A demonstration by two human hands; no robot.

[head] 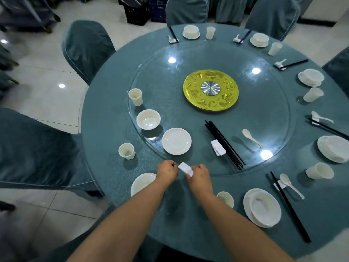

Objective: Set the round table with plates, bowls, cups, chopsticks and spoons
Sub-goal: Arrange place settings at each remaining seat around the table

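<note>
White chopstick rest (186,168) between hands: right hand (198,173) pinches it, left hand (167,171) curled at its end.

Both bare forearms reach forward from the bottom of the view, converging toward the middle. Left hand (167,172) back up, fingers curled into a loose fist, nothing visible in it. Right hand (198,175) just beside it, back up, fingers curled, pinching a small white piece (186,168) that sticks out toward the left hand.
</note>
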